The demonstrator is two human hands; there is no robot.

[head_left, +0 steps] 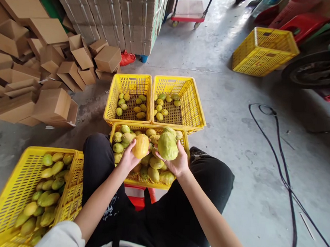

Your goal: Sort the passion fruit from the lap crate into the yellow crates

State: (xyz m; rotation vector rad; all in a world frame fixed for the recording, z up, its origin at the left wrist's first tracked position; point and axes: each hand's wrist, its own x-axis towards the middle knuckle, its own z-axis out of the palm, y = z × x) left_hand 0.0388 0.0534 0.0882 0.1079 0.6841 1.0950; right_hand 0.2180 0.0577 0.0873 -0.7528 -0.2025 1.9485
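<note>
My left hand is closed around a ripe orange-yellow papaya. In my right hand rests a larger, lumpy green papaya, the fingers curled under and around it. Both fruits are held up side by side, apart from each other, above a yellow plastic crate between my knees. That crate is full of green and yellowish papayas. Just beyond it stand two more yellow crates, a left one and a right one, each with several papayas on the bottom.
Left of my leg, another yellow crate holds many papayas. Cardboard boxes lie heaped at the left, beside a tall carton stack. A flat trolley, a yellow crate, a motorbike wheel and a black cable occupy the floor.
</note>
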